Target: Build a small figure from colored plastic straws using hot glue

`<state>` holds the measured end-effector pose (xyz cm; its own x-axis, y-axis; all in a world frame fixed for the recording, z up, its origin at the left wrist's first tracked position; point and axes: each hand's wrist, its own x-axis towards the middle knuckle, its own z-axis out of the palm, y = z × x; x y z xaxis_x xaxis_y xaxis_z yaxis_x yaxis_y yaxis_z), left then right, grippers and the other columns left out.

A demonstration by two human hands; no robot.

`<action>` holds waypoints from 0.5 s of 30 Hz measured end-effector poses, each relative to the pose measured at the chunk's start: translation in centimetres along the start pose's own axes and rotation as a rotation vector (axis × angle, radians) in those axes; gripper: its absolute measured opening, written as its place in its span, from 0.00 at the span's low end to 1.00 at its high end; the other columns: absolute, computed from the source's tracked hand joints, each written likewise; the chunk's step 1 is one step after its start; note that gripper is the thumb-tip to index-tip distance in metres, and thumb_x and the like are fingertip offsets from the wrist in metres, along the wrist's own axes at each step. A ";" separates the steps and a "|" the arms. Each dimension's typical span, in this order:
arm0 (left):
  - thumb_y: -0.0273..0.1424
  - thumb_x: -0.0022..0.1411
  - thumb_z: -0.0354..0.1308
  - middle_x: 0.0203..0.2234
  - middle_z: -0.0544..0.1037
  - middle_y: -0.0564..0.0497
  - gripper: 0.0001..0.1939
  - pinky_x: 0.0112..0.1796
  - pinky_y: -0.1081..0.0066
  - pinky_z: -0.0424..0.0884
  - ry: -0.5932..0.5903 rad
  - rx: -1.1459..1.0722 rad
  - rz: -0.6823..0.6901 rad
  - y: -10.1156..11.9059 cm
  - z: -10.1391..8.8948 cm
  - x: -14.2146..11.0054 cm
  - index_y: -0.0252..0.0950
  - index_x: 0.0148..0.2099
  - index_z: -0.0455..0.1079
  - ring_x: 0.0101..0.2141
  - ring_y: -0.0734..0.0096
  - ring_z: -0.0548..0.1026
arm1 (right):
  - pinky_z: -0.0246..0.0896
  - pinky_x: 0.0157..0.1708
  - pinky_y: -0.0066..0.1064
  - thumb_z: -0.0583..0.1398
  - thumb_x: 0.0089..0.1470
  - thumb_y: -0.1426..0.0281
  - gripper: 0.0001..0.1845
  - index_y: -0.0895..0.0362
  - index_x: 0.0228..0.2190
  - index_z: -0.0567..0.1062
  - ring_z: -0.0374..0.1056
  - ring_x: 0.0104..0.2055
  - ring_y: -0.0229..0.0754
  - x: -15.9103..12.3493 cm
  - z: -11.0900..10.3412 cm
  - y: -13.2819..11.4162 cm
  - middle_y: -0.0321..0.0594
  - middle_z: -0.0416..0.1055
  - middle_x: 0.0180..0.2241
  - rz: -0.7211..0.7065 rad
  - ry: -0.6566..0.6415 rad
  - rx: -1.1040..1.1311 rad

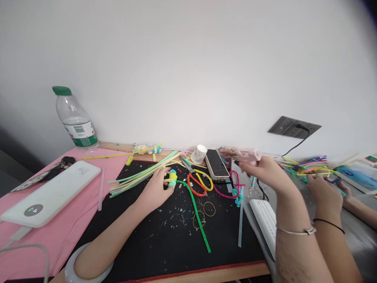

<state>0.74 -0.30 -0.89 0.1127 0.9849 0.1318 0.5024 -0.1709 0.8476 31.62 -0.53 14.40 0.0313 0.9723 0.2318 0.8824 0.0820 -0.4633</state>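
My left hand (159, 185) pinches a small yellow and pale-green craft piece (172, 177) with a blue top. A green pipe cleaner (194, 208) runs from beside it down across the black mat (141, 243). My right hand (262, 173) is wrapped round a pink glue gun (250, 156), held up near the wall and partly blurred. Between my hands lie scissors (198, 192) with red and yellow handles, and a phone (217, 164). Pale green and yellow pipe cleaners (141, 179) are bunched behind my left hand.
A paper cup (199, 153) stands by the phone. On the left are a water bottle (78, 122) and a white power bank (53, 192). Rubber bands (209, 209) and scraps dot the mat. A white keyboard (264, 220) and a co-worker's hands (324, 192) are at right.
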 end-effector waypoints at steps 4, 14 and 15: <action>0.32 0.50 0.59 0.53 0.67 0.44 0.27 0.43 0.62 0.71 0.039 -0.106 0.017 0.2 0.5 0.0 0.40 0.54 0.62 0.34 0.67 0.76 | 0.56 0.25 0.29 0.58 0.45 0.63 0.11 0.59 0.24 0.72 0.61 0.26 0.40 0.3 3.3 -2.7 0.38 0.67 0.22 -0.081 -0.108 0.082; 0.30 0.55 0.55 0.53 0.65 0.42 0.26 0.46 0.58 0.70 -0.058 -0.007 0.095 0.6 0.6 -0.5 0.41 0.57 0.60 0.39 0.63 0.76 | 0.49 0.23 0.26 0.59 0.45 0.64 0.11 0.58 0.29 0.69 0.52 0.23 0.34 0.4 10.2 -0.7 0.32 0.60 0.21 0.028 -0.209 0.524; 0.28 0.54 0.55 0.53 0.66 0.42 0.26 0.46 0.58 0.71 -0.058 -0.009 0.087 0.6 0.7 -0.5 0.40 0.56 0.61 0.39 0.63 0.76 | 0.48 0.23 0.26 0.59 0.45 0.64 0.11 0.58 0.30 0.69 0.51 0.22 0.34 0.4 10.6 -0.4 0.32 0.60 0.21 0.032 -0.213 0.548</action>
<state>1.56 -0.89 -0.82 0.2056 0.9628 0.1753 0.4808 -0.2553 0.8389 26.30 2.12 5.61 -0.0913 0.9940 0.0595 0.5096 0.0979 -0.8548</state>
